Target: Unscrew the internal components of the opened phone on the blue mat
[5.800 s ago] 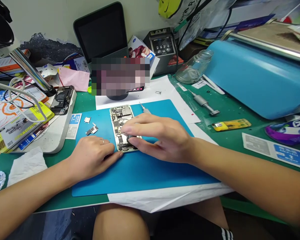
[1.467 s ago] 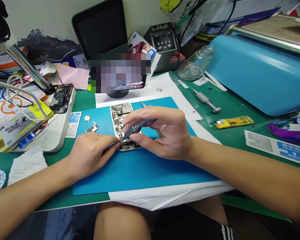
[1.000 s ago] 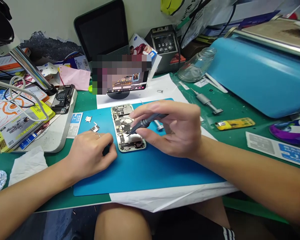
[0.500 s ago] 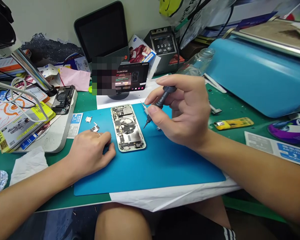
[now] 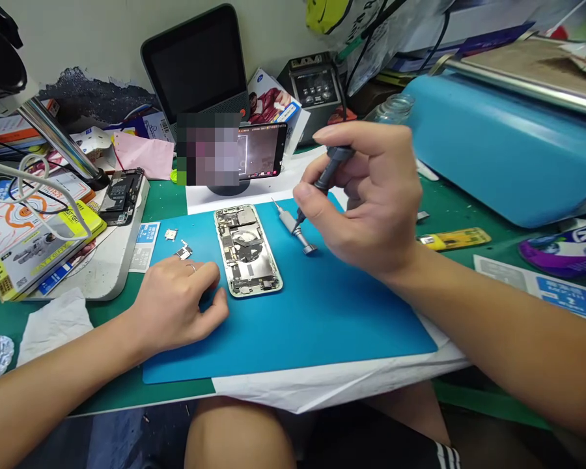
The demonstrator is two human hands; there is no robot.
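My right hand grips a dark precision screwdriver between thumb and fingers, its tip slanting down and left. Behind that tip, a silver screwdriver lies on the blue mat. To the left is an opened smartphone with its inner boards and metal parts exposed. My left hand rests on the mat beside the phone's lower left edge, fingers loosely curled and no object visible in them. Small metal phone parts lie just beyond its knuckles.
A lit phone stands on a holder at the back, partly blurred out. Another opened phone lies on a white device at left, near boxes. A yellow tool and a large blue cover are at right.
My right hand has moved slightly up and right with the dark screwdriver, uncovering more of the silver one. The standing phone's screen shows a different picture. My left hand stays put.
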